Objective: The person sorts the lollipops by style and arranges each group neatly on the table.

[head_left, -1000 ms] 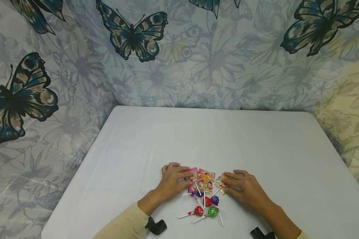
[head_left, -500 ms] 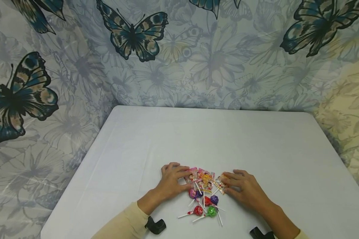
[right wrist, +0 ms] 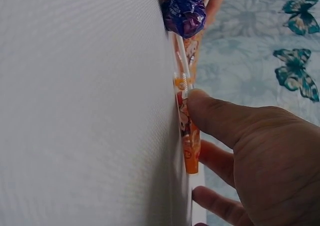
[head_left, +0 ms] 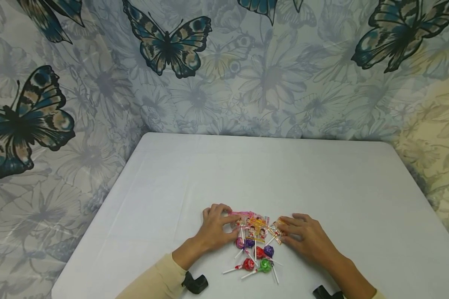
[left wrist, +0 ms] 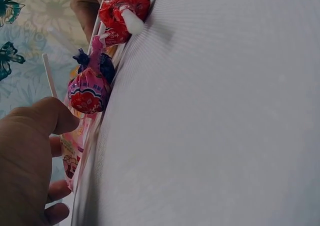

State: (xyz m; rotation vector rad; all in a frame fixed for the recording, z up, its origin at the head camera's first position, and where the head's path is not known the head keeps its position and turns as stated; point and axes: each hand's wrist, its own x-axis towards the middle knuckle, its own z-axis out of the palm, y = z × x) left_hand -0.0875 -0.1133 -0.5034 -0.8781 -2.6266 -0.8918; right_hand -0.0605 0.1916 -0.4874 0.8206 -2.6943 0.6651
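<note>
Candy lies heaped near the table's front. Spread over the heap's left side, my left hand (head_left: 217, 228) touches a pink wrapped packet (left wrist: 74, 153), its thumb beside a pink-and-purple lollipop (left wrist: 89, 92). On the right, my right hand (head_left: 303, 232) rests its thumb and fingers on a clear-and-orange wrapped packet (right wrist: 188, 128). Between the hands are more orange packets (head_left: 257, 228). Closer to me lie a red lollipop (head_left: 248, 264), a green lollipop (head_left: 265, 265) and a dark purple lollipop (head_left: 268, 250). Parts of both touched packets are hidden by fingers.
A white table (head_left: 254, 174) stretches behind the candy to a wall covering with butterflies (head_left: 168, 45). Black wrist mounts (head_left: 195, 283) sit below both wrists, close to the tabletop.
Under my left hand the pink packet has shifted and its top edge sits lower. The nearby lollipop and white sticks have turned. My right hand stays about where it was.
</note>
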